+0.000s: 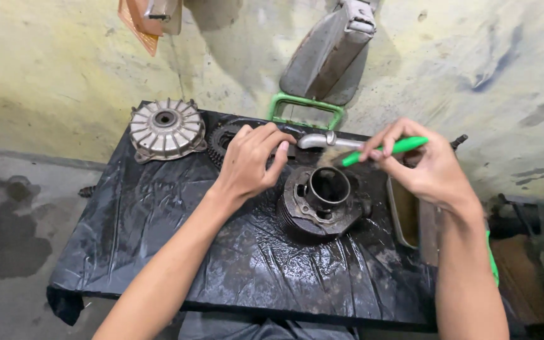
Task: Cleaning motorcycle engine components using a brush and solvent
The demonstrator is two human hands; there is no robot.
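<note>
Right now the cylinder sits just right of centre on the wet black sheet, bore facing up. The right hand has its fingers pinched together on a green-handled brush, bristles angled down toward the bore's rim. The left hand rests at the cylinder's upper left with fingers curled loosely together; whether it grips the chrome pipe behind or only touches it, I cannot tell. The trouble I'd watch for is the sheet: it looks slick with oil, so a hard scrub could, I think, push the cylinder sliding toward the metal tray at its right, since no hand is plainly steadying it. The brush handle is held near its middle by fingertips only, and oily fingers might let it twist or slip. Flicked bristles could spatter grime toward the face. The finned hub in the upper left lies well apart, and the sprocket beside it sits close to the left hand.
</note>
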